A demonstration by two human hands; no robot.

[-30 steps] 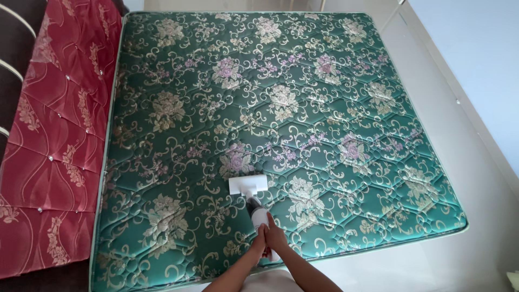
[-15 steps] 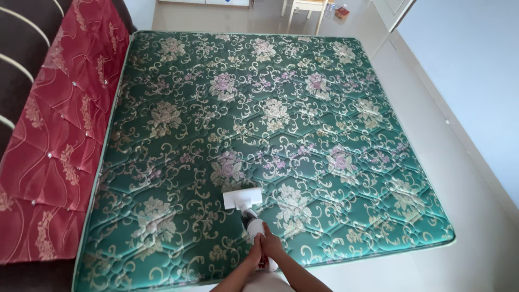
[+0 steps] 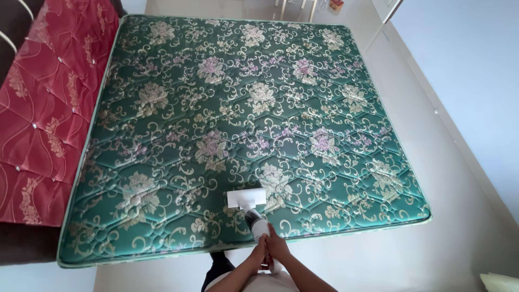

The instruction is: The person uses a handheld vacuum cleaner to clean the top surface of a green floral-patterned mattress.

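A handheld vacuum (image 3: 254, 213) is gripped in both hands on a quilted mattress (image 3: 243, 124).
The left hand (image 3: 258, 252) and right hand (image 3: 277, 247) are wrapped shut around its white handle; its flat rectangular head lies on glossy green floral brocade, near the edge at 6 o'clock. A red tufted headboard (image 3: 38, 113) stands at 9 o'clock.

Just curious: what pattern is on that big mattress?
Dark green quilted mattress with cream scrolls and pale purple flowers, seen best in the head view.
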